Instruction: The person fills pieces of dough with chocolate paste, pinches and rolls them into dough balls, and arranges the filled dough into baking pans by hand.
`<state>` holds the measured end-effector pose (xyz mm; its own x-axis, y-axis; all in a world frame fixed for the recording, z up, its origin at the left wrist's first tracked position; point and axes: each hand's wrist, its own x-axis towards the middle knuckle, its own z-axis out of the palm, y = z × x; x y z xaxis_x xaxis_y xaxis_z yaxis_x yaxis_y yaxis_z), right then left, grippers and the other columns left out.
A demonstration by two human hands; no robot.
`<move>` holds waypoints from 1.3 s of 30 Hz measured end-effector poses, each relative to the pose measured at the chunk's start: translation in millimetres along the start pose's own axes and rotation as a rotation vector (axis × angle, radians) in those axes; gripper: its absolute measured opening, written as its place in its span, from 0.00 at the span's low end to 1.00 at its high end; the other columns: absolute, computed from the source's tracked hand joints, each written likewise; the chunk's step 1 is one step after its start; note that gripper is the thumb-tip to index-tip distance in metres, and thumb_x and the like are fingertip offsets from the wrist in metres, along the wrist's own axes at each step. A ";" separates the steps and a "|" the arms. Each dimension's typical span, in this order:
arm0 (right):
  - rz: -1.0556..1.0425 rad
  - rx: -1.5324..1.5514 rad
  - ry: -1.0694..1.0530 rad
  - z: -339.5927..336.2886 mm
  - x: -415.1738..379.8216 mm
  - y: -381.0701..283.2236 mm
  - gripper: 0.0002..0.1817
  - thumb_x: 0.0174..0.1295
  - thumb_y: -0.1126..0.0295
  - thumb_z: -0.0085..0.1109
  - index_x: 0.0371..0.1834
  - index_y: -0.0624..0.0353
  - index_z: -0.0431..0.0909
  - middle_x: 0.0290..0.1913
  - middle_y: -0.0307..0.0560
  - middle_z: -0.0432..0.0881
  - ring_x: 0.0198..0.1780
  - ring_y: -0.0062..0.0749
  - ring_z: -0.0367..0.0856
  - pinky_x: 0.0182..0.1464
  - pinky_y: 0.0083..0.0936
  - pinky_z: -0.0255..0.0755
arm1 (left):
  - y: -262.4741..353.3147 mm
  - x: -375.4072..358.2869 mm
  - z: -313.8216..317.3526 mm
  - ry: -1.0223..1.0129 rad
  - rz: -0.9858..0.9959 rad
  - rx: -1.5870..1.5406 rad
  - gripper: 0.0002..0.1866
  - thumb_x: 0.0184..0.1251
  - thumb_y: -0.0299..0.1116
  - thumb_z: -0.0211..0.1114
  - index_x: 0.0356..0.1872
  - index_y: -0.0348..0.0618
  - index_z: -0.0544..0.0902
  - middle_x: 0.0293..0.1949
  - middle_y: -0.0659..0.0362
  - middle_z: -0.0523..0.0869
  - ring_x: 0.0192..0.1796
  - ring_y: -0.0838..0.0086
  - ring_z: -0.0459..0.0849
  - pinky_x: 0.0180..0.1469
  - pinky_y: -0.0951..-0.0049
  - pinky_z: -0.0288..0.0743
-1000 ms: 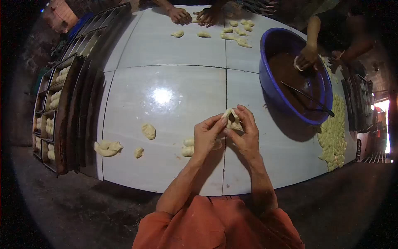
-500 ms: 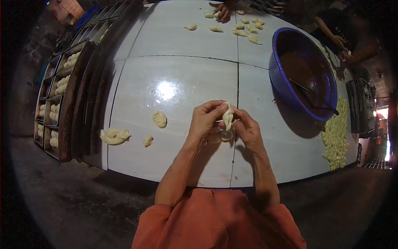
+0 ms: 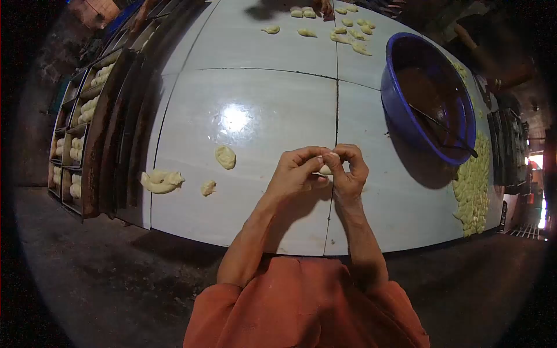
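Note:
A pale piece of dough (image 3: 325, 170) is pinched in front of me above the tiled tabletop, mostly covered by my fingers. My left hand (image 3: 297, 173) closes on it from the left, thumb and fingertips together. From the other side my right hand (image 3: 350, 174) grips it, its thumb meeting the left fingertips. To the left of my hands a flattened round of dough (image 3: 225, 156) lies on the white table (image 3: 255, 214). Below it is a small dough scrap (image 3: 208, 187), and farther left a longer, uneven dough lump (image 3: 162, 181).
A large blue basin (image 3: 396, 110) with brown contents and a long-handled tool (image 3: 441, 129) stands at right. Many flat dough pieces (image 3: 471, 194) cover the table's right edge. Trays of dough rolls (image 3: 87, 113) stand at left. Another person's hand (image 3: 325, 8) is near dough pieces at the far side.
My fingertips have come together over the dough, hiding most of it; its hanging, tapered end no longer shows. The co-worker's hand across the table has shifted, and the view has tilted slightly.

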<state>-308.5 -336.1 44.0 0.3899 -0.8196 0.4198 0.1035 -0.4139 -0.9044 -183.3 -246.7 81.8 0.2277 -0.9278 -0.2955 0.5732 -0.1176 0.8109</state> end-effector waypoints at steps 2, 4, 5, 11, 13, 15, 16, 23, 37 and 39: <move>-0.057 -0.160 0.035 -4.5 -3.0 3.1 0.13 0.61 0.66 0.75 0.37 0.59 0.79 0.29 0.38 0.78 0.28 0.21 0.73 0.29 0.22 0.69 | -8.7 -3.5 4.8 0.003 -0.025 -0.083 0.15 0.74 0.28 0.63 0.58 0.36 0.82 0.42 0.61 0.87 0.38 0.82 0.85 0.39 0.81 0.81; -0.058 -0.196 -0.021 -8.4 -3.3 13.8 0.14 0.61 0.64 0.74 0.37 0.59 0.79 0.29 0.38 0.78 0.27 0.21 0.73 0.28 0.22 0.69 | -18.3 -1.5 2.1 0.015 0.029 0.049 0.15 0.74 0.31 0.64 0.57 0.36 0.83 0.39 0.62 0.87 0.36 0.82 0.84 0.38 0.82 0.80; -0.062 -0.230 -0.076 -11.8 -3.4 17.7 0.15 0.61 0.63 0.74 0.38 0.59 0.79 0.29 0.39 0.78 0.26 0.22 0.73 0.27 0.22 0.68 | -21.1 -1.7 1.2 0.027 0.087 0.182 0.15 0.74 0.33 0.65 0.55 0.36 0.84 0.36 0.63 0.87 0.34 0.83 0.84 0.37 0.83 0.80; -0.174 -0.339 -0.315 -23.5 4.8 -36.4 0.14 0.63 0.67 0.70 0.48 0.63 0.84 0.48 0.51 0.85 0.46 0.33 0.85 0.47 0.28 0.79 | -18.9 -0.7 -8.9 0.101 0.061 0.211 0.18 0.75 0.41 0.65 0.55 0.35 0.85 0.29 0.64 0.85 0.26 0.87 0.78 0.24 0.81 0.68; -0.012 -0.301 -0.389 -32.0 0.8 -33.7 0.15 0.62 0.69 0.71 0.50 0.63 0.83 0.47 0.50 0.85 0.44 0.34 0.85 0.47 0.30 0.79 | -14.0 -7.5 -3.5 0.176 0.116 0.343 0.23 0.77 0.44 0.62 0.61 0.36 0.81 0.28 0.62 0.85 0.24 0.86 0.77 0.25 0.79 0.70; 0.093 -0.276 -0.367 -33.5 -0.4 -24.2 0.14 0.63 0.71 0.68 0.50 0.65 0.83 0.46 0.51 0.85 0.43 0.34 0.85 0.46 0.29 0.79 | -12.8 -12.8 -10.0 0.218 0.129 0.448 0.27 0.74 0.47 0.64 0.64 0.37 0.78 0.34 0.55 0.88 0.27 0.76 0.83 0.31 0.73 0.76; 0.281 -0.237 -0.369 -32.7 -2.4 -16.0 0.14 0.65 0.70 0.66 0.50 0.65 0.83 0.45 0.52 0.86 0.42 0.35 0.85 0.45 0.29 0.79 | -10.1 -15.9 -18.1 0.201 0.250 0.745 0.28 0.71 0.46 0.67 0.66 0.40 0.77 0.46 0.51 0.86 0.41 0.66 0.85 0.44 0.68 0.78; 0.422 -0.403 -0.615 -30.9 -1.0 -20.3 0.15 0.70 0.65 0.57 0.50 0.64 0.84 0.43 0.53 0.86 0.42 0.40 0.85 0.46 0.34 0.78 | -37.9 -18.2 -42.2 0.019 0.499 1.296 0.23 0.55 0.33 0.73 0.53 0.40 0.81 0.47 0.50 0.84 0.52 0.56 0.80 0.59 0.56 0.70; -0.145 -0.598 -0.641 137.9 3.5 -19.1 0.22 0.65 0.62 0.63 0.58 0.64 0.79 0.58 0.58 0.77 0.59 0.52 0.76 0.58 0.43 0.73 | -12.6 -122.1 -119.1 0.801 0.513 1.198 0.24 0.59 0.31 0.75 0.57 0.38 0.81 0.53 0.46 0.84 0.56 0.51 0.82 0.58 0.56 0.77; -0.383 -0.684 -0.606 166.6 -0.6 -18.4 0.20 0.65 0.62 0.63 0.54 0.65 0.78 0.60 0.62 0.76 0.60 0.52 0.75 0.60 0.43 0.71 | -7.7 -138.2 -143.5 0.888 0.433 1.350 0.25 0.57 0.34 0.76 0.57 0.44 0.82 0.52 0.53 0.84 0.52 0.58 0.83 0.53 0.59 0.74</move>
<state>-158.3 -262.0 47.7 0.8624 -0.3206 0.3919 -0.1560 -0.9045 -0.3969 -106.3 -66.8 44.0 0.7929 -0.5515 0.2592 -0.5827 -0.5618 0.5872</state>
